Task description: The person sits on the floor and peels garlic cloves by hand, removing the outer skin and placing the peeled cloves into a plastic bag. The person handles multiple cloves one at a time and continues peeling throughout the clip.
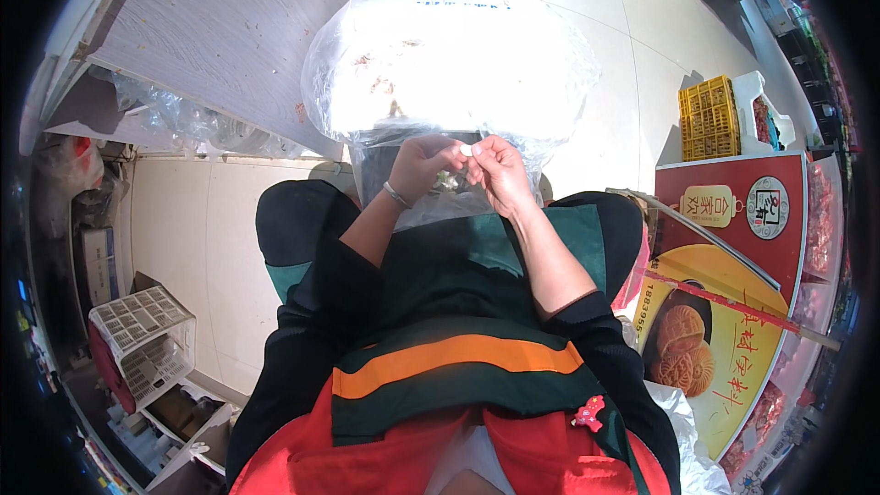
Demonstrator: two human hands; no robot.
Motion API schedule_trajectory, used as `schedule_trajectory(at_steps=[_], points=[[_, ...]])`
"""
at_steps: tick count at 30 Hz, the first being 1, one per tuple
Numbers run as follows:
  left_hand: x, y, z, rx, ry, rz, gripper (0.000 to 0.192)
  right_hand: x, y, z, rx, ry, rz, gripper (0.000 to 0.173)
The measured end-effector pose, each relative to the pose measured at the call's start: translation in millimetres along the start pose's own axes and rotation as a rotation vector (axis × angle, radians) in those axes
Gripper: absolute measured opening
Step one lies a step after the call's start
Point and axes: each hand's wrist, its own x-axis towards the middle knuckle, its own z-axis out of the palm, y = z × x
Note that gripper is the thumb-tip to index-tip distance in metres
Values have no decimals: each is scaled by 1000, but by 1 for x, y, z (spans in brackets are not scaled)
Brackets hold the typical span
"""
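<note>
Between the fingertips of both hands is a small whitish piece (pixel 466 150), perhaps a garlic clove. My left hand (pixel 421 166), with a bracelet on its wrist, pinches it from one side. From the other side, the thumb and fingers of my right hand (pixel 500 168) grip it. Both hands are above a dark container (pixel 375 168) between my knees, partly covered by clear plastic. Some pale and greenish bits (pixel 447 183) show below the hands. Just beyond spreads a large clear plastic bag (pixel 330 93); glare washes out most of its contents.
A grey wood-grain panel (pixel 227 20) stands at the left, with crumpled plastic bags (pixel 206 125) beside it. Lower left is a white plastic crate (pixel 141 316). On the right are a yellow crate (pixel 708 118), a white foam box (pixel 756 110) and a printed mooncake display board (pixel 729 220).
</note>
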Motion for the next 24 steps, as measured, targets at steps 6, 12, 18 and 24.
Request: schedule_trajectory(at_steps=[6,12,18,24], points=[[-2,3,3,-73,7,-25,17,-1,-2,3,76,-15,28,11],[-1,-2,3,23,45,44,15,-1,1,3,4,22,13,11],[0,-6,3,20,82,69,15,-1,3,4,-26,7,-11,11],[-1,-6,4,48,108,71,14,-1,4,4,-46,35,-2,11]])
